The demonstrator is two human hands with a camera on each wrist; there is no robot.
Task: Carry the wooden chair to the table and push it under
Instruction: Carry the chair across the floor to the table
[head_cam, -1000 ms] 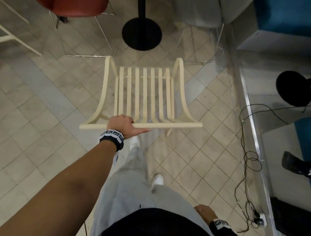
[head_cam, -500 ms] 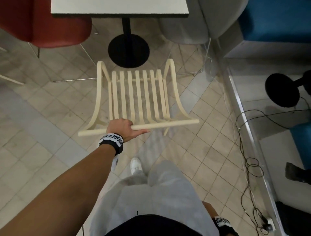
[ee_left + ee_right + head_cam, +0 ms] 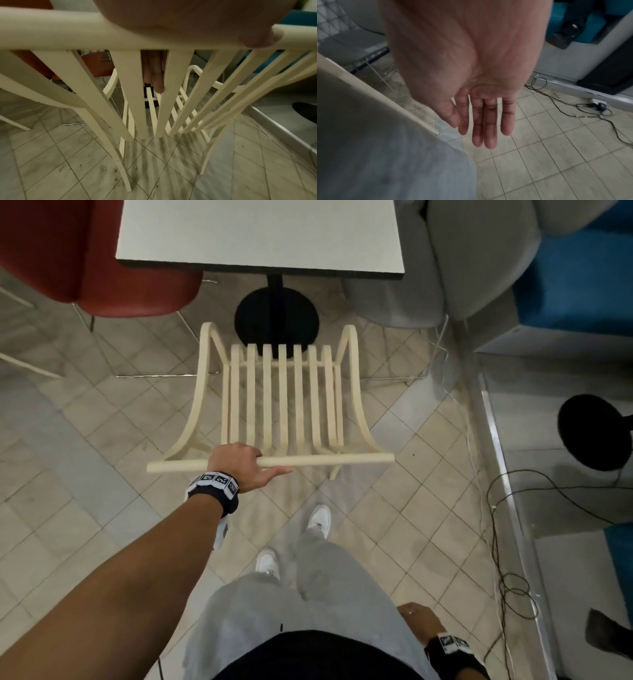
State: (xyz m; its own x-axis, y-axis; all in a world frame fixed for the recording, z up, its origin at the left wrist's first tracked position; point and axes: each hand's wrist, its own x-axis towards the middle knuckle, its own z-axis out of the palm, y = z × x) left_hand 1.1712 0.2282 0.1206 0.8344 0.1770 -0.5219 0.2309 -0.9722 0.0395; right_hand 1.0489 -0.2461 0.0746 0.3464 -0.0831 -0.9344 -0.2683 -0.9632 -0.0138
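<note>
The cream slatted wooden chair (image 3: 281, 398) hangs just above the tiled floor, its seat pointing at the table. My left hand (image 3: 239, 465) grips the round top rail (image 3: 51, 33) of its back, left of centre, fingers curled over the far side and thumb along the rail. The white table (image 3: 260, 234) with a black pedestal base (image 3: 277, 318) stands straight ahead, its near edge just beyond the chair's front. My right hand (image 3: 479, 119) hangs at my side with straight fingers, holding nothing; in the head view it (image 3: 416, 616) is low at my right hip.
A red chair (image 3: 85, 261) stands left of the table and a grey one (image 3: 455, 268) to its right. A raised metal-edged step (image 3: 496, 440) runs along the right, with loose cables (image 3: 513, 542) on the floor beside it. Another black pedestal base (image 3: 592, 431) sits on the step.
I have walked forward with the chair in my left hand. The table top has come fully into view and the chair's front has drawn close to the pedestal base.
</note>
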